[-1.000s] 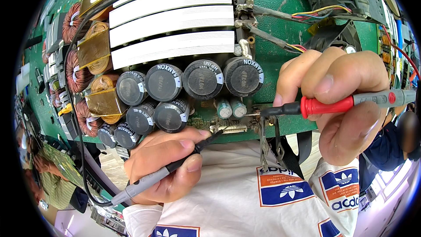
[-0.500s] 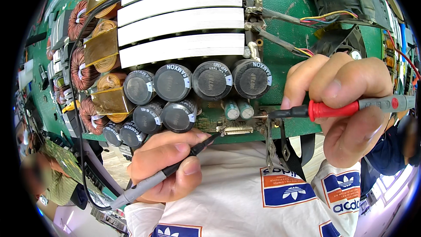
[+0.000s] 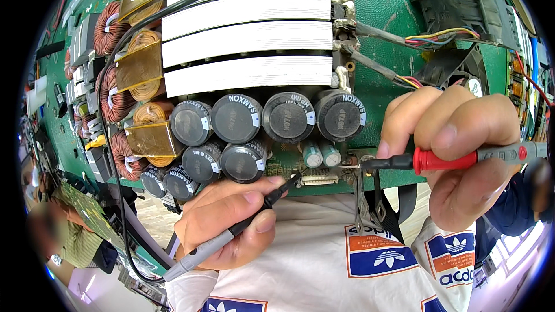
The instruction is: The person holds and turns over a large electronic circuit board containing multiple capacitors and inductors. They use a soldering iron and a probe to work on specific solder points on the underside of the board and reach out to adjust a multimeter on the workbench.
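Circuit board (image 3: 281,169): precision in a crowded corner

It lies on the green bench (image 3: 373,95), spread from nine to one o'clock in the view. The left hand (image 3: 231,222) pinches a black-and-grey test probe (image 3: 209,248) pen-fashion; the right hand (image 3: 462,138), its fingers curled, grips a red-and-grey test probe (image 3: 442,161).

Take the pair of small green capacitors (image 3: 312,158) as the clock's centre: the black-and-grey probe's tip sits near half past seven, close to the white connector (image 3: 319,180) at six, and the red-and-grey one's around four. Whether either touches metal is too fine to tell.

Good work here likely depends on settling each tip on one bare point, with the knuckles braced so it cannot skate onto a neighbour. The silver metal strip (image 3: 359,196) hanging near half past four crowds the right-hand tip; keeping clear of it seems wise.
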Demonstrator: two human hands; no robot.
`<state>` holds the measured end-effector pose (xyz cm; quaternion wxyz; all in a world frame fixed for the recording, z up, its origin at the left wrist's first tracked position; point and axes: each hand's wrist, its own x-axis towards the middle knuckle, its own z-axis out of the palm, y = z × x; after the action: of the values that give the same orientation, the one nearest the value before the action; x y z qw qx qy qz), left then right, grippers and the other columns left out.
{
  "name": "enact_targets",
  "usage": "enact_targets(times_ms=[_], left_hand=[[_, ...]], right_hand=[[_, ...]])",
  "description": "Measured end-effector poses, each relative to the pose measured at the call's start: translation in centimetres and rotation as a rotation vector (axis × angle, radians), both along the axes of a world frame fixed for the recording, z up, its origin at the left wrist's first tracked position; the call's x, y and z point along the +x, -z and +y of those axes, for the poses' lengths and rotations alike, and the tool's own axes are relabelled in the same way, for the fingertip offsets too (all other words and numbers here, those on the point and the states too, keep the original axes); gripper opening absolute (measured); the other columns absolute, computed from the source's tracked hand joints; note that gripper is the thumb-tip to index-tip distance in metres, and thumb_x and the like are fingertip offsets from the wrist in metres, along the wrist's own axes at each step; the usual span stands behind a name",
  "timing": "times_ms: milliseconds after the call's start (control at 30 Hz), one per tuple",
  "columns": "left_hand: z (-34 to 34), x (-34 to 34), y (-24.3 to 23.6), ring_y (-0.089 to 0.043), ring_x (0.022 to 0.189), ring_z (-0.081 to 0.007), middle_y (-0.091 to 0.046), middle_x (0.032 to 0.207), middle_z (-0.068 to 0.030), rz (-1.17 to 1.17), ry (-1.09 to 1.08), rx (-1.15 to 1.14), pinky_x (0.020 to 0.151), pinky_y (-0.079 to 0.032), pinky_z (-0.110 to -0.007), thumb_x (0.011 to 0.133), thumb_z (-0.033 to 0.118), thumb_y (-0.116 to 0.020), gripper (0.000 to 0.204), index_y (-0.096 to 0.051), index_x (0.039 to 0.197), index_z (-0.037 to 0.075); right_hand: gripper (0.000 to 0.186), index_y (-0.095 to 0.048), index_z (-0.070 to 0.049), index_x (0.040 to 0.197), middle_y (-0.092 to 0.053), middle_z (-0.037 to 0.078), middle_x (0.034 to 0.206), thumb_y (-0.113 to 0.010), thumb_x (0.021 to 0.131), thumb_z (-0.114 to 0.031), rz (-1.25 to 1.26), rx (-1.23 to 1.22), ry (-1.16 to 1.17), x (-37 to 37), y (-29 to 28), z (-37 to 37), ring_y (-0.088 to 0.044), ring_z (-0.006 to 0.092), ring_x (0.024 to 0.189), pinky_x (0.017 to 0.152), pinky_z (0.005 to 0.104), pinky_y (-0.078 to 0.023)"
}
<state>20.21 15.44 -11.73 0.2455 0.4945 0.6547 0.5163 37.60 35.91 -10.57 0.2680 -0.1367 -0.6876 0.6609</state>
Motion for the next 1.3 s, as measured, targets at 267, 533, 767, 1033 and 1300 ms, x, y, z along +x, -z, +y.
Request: enact_targets(times_ms=[267, 533, 767, 1033, 1300], left_hand=[[0.0, -0.3, 0.2, -0.072, 0.065, -0.0237, -0.071, 0.080, -0.0231, -0.009, 0.008, -0.001, 0.058, -0.055, -0.030, 0.083, 0.003, -0.074, 0.032, -0.053, 0.107, -0.003], [0.1, 0.2, -0.1, -0.072, 0.065, -0.0247, -0.062, 0.062, -0.0131, -0.253, -0.030, 0.017, 0.068, -0.061, -0.039, 0.085, -0.003, -0.070, 0.027, -0.055, 0.107, -0.006], [0.2, -0.2, -0.8, -0.072, 0.071, -0.0268, -0.062, 0.071, -0.0169, -0.156, 0.044, -0.093, 0.068, -0.061, -0.040, 0.089, 0.003, -0.066, 0.029, -0.050, 0.111, -0.004], [-0.1, -0.7, -1.7, -0.072, 0.078, -0.0303, -0.065, 0.091, -0.0259, -0.098, 0.127, -0.229, 0.067, -0.062, -0.039, 0.097, 0.016, -0.060, 0.031, -0.040, 0.117, 0.002], [0.2, 0.2, -0.3, -0.070, 0.062, -0.0231, -0.061, 0.061, -0.0120, -0.232, -0.033, 0.000, 0.065, -0.060, -0.037, 0.086, -0.001, -0.070, 0.025, -0.055, 0.105, -0.006]], right_hand=[[0.042, -0.045, -0.005, 0.107, -0.049, 0.008, 0.081, -0.037, 0.104, -0.046, -0.035, 0.011, 0.036, 0.2, 0.1, -0.1, -0.059, 0.0226, 0.070, 0.063, 0.0360, -0.047], [0.042, -0.045, -0.005, 0.106, -0.049, 0.008, 0.081, -0.037, 0.104, -0.046, -0.051, 0.011, 0.052, 0.3, 0.0, -0.2, -0.059, 0.0226, 0.070, 0.063, 0.0361, -0.046], [0.042, -0.045, -0.005, 0.106, -0.049, 0.007, 0.080, -0.037, 0.104, -0.047, -0.054, 0.013, 0.052, 0.4, -0.2, -0.2, -0.058, 0.0225, 0.070, 0.063, 0.0362, -0.046], [0.042, -0.045, -0.006, 0.105, -0.049, 0.007, 0.080, -0.037, 0.104, -0.047, -0.060, 0.015, 0.056, 0.4, -0.1, -0.3, -0.058, 0.0224, 0.069, 0.063, 0.0363, -0.046], [0.042, -0.045, -0.006, 0.105, -0.048, 0.007, 0.079, -0.037, 0.104, -0.047, -0.060, 0.009, 0.061, 0.4, 0.0, -0.5, -0.058, 0.0224, 0.069, 0.062, 0.0364, -0.045]])
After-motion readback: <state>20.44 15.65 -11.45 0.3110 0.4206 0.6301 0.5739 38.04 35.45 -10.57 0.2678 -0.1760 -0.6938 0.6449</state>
